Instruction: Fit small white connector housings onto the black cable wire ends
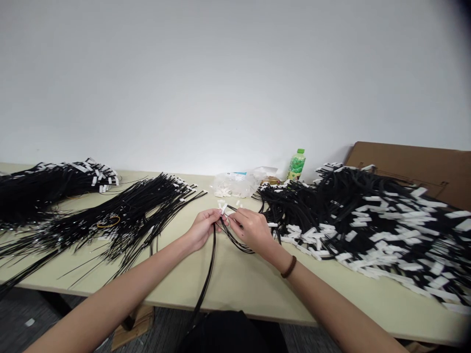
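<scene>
Black cables (210, 262) were held at the middle of the worktop (257, 289), their white end piece (223, 208) pointing far. One strand ran lengthwise from far to near, bearing slightly left and passing over the near edge; other strands curved right beneath the right hand (253, 229). The fingers of the left hand (203, 229) were clamped on the cables just below the white end piece. The right fingers were bent close beside it; whether they gripped anything could not be told.

Two bundles of thin, straight black cables, a farther bundle (51, 191) and a nearer bundle (142, 206), lay at left, the latter bearing a yellow loop (109, 222). A tangled heap (390, 230) with flat white tags crowded the right side, close to the right hand. Beyond the hands were a crumpled clear plastic bag (245, 185) and an upright green-capped bottle (296, 165); brown, flat-faced cardboard (408, 169) stood far right against a smooth pale wall (221, 88).
</scene>
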`<state>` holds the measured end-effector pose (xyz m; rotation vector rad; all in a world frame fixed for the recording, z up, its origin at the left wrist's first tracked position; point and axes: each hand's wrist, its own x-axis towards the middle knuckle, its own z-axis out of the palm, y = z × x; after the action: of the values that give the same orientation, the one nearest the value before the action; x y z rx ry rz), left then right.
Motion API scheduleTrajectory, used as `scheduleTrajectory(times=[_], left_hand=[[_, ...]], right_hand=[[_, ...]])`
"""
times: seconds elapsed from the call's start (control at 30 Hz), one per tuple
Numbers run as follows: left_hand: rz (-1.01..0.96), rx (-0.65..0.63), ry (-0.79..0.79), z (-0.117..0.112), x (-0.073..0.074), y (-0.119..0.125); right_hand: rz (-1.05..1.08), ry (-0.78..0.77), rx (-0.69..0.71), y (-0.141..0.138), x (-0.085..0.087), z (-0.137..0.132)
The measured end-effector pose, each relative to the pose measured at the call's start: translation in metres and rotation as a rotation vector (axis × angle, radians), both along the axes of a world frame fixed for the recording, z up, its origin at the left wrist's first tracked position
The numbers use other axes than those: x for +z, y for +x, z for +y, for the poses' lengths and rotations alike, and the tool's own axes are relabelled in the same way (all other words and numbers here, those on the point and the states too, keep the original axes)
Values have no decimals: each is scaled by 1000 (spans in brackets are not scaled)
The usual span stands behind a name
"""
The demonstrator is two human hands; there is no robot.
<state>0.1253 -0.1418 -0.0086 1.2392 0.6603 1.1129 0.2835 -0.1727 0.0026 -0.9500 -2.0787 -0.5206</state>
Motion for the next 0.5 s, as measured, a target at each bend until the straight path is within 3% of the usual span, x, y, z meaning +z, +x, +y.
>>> scheduleTrajectory(times=[0.5], left_hand=[[-2, 2, -9, 0, 0, 0]], right_hand=[[3, 9, 6, 0, 0, 0]])
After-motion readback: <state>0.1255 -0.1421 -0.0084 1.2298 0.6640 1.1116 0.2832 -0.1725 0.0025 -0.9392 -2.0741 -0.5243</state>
